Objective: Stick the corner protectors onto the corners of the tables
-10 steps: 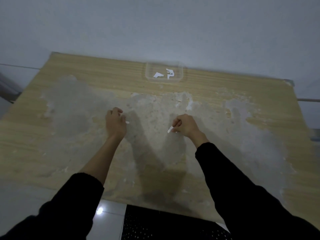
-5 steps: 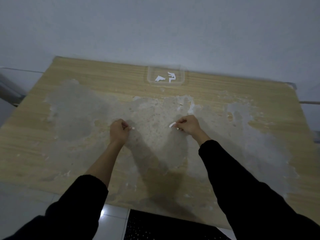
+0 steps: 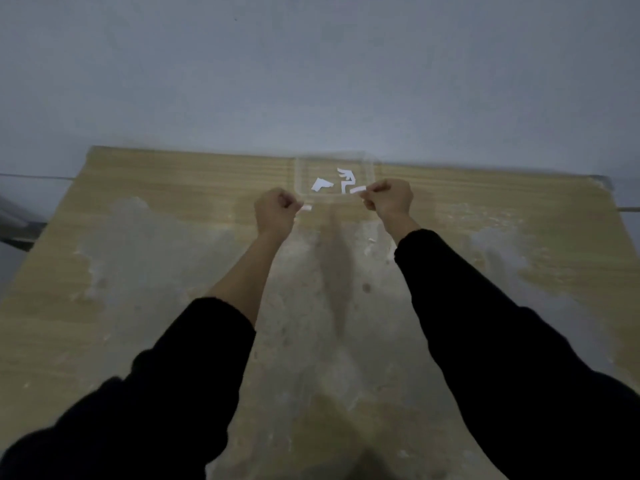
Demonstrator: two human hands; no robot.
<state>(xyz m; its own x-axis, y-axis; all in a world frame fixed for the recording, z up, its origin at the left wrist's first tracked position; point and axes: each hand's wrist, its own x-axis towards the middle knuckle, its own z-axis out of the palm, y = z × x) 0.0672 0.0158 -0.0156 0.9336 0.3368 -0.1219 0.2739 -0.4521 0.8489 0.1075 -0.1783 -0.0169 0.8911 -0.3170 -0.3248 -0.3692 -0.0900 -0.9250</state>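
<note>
Both fists are clenched, left hand (image 3: 275,213) pinching a white scrap (image 3: 306,208), right hand (image 3: 389,199) another strip (image 3: 358,189), just short of the clear tray (image 3: 369,168), and either sticky piece could cling to fingertips instead of dropping in.

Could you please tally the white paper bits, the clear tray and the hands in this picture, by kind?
White bits in the tray: 2, one and another
White strips held in hands: 2, one in the left hand at, one in the right hand at
Clear tray: 1
Hands: 2
Total: 7
</note>
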